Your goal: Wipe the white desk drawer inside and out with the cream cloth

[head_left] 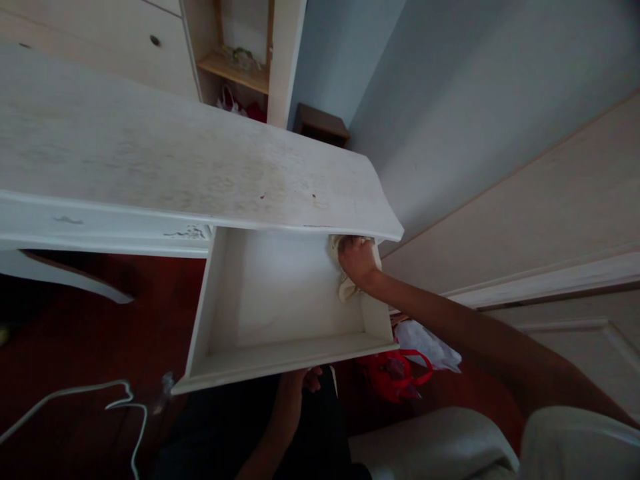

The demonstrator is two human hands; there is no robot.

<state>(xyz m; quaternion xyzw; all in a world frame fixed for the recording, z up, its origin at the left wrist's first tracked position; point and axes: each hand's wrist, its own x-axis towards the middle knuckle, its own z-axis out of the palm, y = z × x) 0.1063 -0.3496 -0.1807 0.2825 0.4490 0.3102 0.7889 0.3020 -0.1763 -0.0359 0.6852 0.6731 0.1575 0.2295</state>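
A white drawer (280, 300) stands pulled out from a white table (200, 160). My right hand (357, 260) is inside it, at the back right corner. Its fingers are closed on a cream cloth (346, 290), which touches the drawer's right side. Below the drawer's front panel (240, 375), my left hand (295, 383) is over my dark-clothed lap. Its fingers are loosely bent and apart, with nothing visible in them; the panel hides part of the hand.
The tabletop has brownish smudges. Right of the drawer, a red bag (395, 373) and a white plastic bag (427, 343) lie on the red-brown floor. A white cable (75, 390) is at lower left. Behind the table are a white cabinet (100, 40) and a brown box (323, 121).
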